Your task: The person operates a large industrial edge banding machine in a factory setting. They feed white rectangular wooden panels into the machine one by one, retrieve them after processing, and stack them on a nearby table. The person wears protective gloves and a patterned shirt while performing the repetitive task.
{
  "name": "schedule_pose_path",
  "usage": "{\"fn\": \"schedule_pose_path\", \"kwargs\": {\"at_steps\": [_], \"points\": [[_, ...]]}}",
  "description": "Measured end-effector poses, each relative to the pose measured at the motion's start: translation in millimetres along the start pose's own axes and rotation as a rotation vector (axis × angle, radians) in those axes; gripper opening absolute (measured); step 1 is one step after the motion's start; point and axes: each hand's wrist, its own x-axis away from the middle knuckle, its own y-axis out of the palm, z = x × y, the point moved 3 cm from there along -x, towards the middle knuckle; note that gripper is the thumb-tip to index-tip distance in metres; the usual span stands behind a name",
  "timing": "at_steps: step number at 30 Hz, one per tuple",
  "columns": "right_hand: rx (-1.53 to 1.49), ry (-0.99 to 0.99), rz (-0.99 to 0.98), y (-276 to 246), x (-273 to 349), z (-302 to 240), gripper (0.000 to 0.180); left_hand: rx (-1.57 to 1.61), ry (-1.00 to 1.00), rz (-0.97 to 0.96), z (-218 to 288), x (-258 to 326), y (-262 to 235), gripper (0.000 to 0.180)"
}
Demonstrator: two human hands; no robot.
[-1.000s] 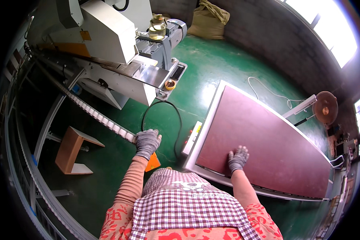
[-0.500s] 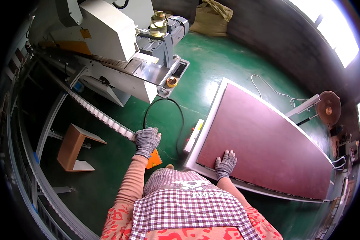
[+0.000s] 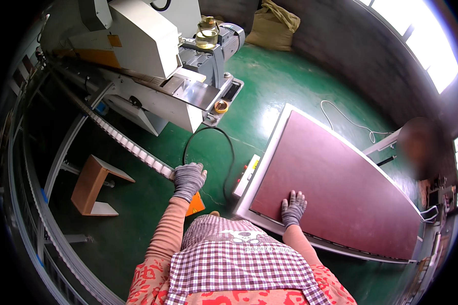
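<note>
My left hand (image 3: 189, 180), in a striped grey knit glove, is closed around the near end of a roller rail (image 3: 132, 147) set with a row of white rollers. The rail runs back leftward beside the machine. My right hand (image 3: 293, 207), gloved the same way, lies flat with fingers spread on the reddish-brown top of a white-framed conveyor table (image 3: 336, 178). Nothing is under its palm except that surface. A white control box (image 3: 246, 176) with red and yellow parts sits on the table's left edge.
A large white machine (image 3: 142, 33) with a grey motor (image 3: 232, 39) stands at the far left, a jar (image 3: 206, 35) and a yellow tape roll (image 3: 221, 106) on it. A bent brown panel (image 3: 89, 185) is at left. A black cable (image 3: 232, 147) curves across the green floor (image 3: 262, 76).
My right hand has slid slightly right and farther onto the brown surface. The left hand stays at the rail's end. The view has shifted a little.
</note>
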Motion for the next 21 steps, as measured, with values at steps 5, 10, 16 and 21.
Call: {"fn": "schedule_pose_path", "kwargs": {"at_steps": [5, 10, 16, 21], "points": [[-0.204, 0.505, -0.244, -62.3, -78.0, 31.4, 0.069, 0.006, 0.018, -0.015, -0.3, -1.0, 0.9, 0.030], [-0.190, 0.332, 0.158, -87.5, -107.4, 13.9, 0.068, -0.009, 0.035, 0.031, -2.7, -0.5, 6.5, 0.029], [-0.030, 0.085, 0.119, -11.9, -1.0, -59.0, 0.067, 0.000, 0.011, 0.011, -0.7, 1.5, 2.7, 0.031], [0.016, -0.021, 0.028, -5.4, 11.2, -59.6, 0.070, 0.007, 0.024, 0.014, -2.8, -2.2, 5.6, 0.030]]}}
